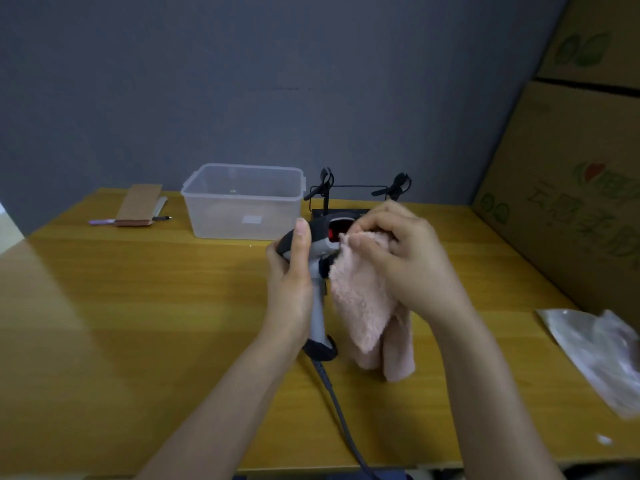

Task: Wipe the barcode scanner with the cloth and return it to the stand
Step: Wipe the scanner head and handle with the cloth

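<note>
My left hand grips the grey and black barcode scanner by its handle and holds it upright above the wooden table. The scanner's red-lit window faces right. My right hand holds a pink fluffy cloth bunched against the scanner's head; the rest of the cloth hangs down. A grey cable runs from the handle's base toward me. The black wire stand with two clips is just behind the scanner, partly hidden by my hands.
A clear plastic tub stands at the back, left of the stand. A brown notebook and pens lie at the far left. Cardboard boxes wall off the right side. A crumpled plastic bag lies near the right edge.
</note>
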